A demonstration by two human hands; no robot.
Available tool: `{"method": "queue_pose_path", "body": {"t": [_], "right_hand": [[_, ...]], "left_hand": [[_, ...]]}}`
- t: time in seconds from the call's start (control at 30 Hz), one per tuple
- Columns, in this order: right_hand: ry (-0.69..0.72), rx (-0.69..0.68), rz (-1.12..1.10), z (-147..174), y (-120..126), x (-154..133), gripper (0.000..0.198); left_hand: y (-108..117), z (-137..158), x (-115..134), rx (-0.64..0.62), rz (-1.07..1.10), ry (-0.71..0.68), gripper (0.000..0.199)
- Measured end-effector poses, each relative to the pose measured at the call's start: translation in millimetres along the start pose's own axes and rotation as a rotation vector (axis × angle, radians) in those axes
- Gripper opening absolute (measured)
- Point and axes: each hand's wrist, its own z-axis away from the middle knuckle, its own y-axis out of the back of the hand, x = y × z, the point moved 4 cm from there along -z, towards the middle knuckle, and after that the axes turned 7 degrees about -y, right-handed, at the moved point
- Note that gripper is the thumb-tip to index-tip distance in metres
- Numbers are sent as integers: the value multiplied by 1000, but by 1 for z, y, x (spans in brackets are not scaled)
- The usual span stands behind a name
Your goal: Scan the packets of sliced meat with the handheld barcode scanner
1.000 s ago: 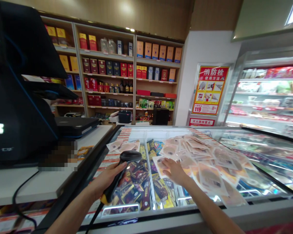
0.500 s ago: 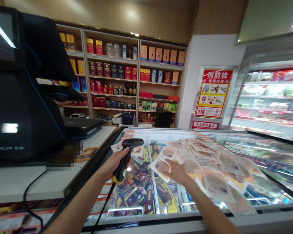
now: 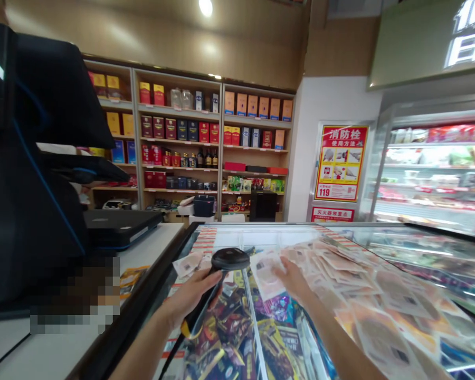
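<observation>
Gripping a black scanner (image 3: 221, 269) by its handle, left hand (image 3: 192, 295) aims it at a flat meat packet (image 3: 266, 273) pinched in right hand (image 3: 295, 279) above the freezer lid (image 3: 269, 232). Tilted film could glare, spoiling the read.

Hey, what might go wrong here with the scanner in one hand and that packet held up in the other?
1. The packet is pinched at one edge by the right hand, so it may sag and face away from the scanner.
2. Loose packets are piled on the freezer lid; the forearm above them might sweep some off.
3. The cable trails from the left hand and may snag.
</observation>
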Motion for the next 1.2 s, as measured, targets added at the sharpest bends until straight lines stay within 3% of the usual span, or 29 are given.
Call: {"method": "queue_pose_path", "body": {"t": [0.17, 0.57, 0.8, 1.0, 1.2], "right_hand": [[-71, 101, 7, -17, 5, 19, 30], [-126, 197, -36, -13, 10, 30, 32], [-166, 241, -62, -12, 2, 30, 33], [-179, 237, -91, -19, -28, 2, 33], [-152, 150, -94, -22, -84, -37, 38]], "left_hand": [[-6, 9, 7, -51, -16, 63, 32], [-10, 5, -3, -35, 24, 50, 34], [8, 3, 1, 165, -55, 72, 38], [45, 22, 2, 427, -170, 69, 41], [80, 49, -12, 479, -189, 111, 44]]}}
